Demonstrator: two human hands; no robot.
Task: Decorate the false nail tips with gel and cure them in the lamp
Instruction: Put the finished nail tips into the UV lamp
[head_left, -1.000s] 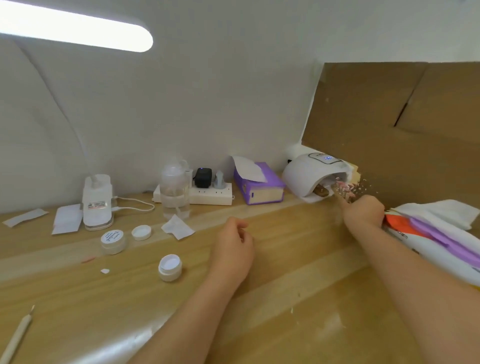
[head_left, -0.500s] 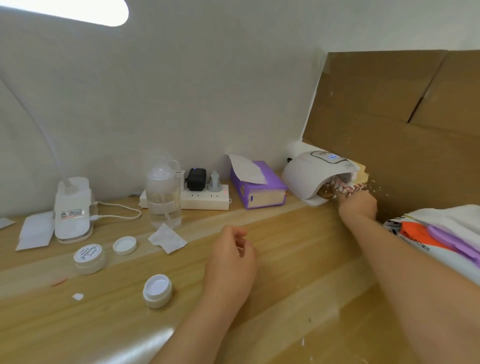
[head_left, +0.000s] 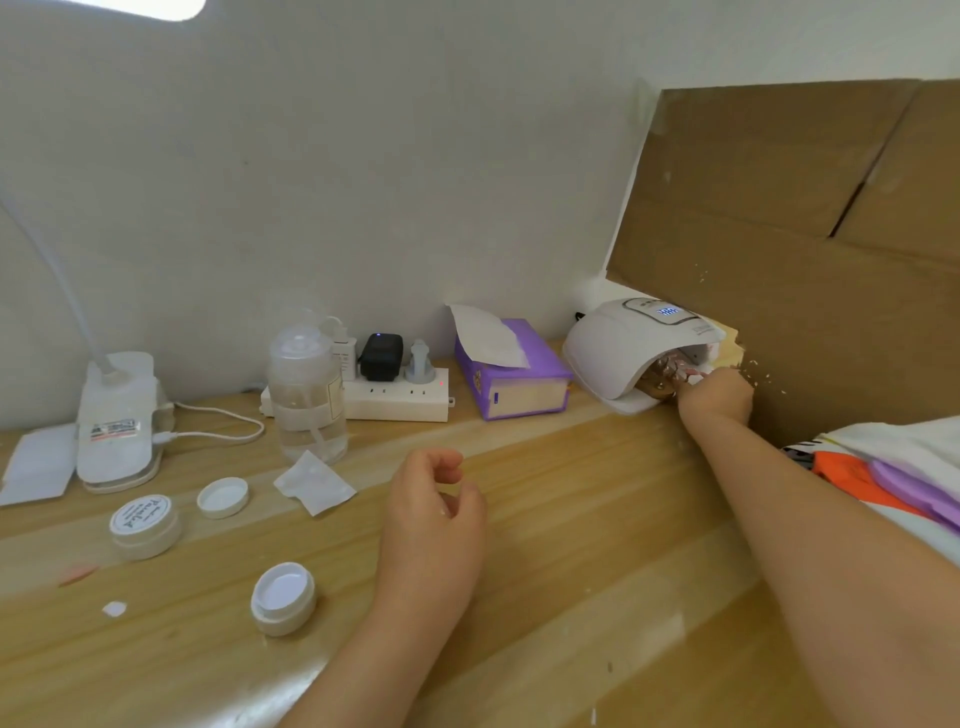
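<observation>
- Right hand gripped the nail tips inside the lit curing lamp: curing apparently under way.
- Left hand hung loosely curled, empty; 1 gel jar stood open.

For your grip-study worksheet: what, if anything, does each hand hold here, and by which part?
The left hand holds nothing; its fingers hang loosely curled. The right hand holds the false nail tips at the curing lamp mouth; where exactly it grips them cannot be told.

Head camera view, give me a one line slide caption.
Right hand holds nail tips at the curing lamp mouth.
</observation>
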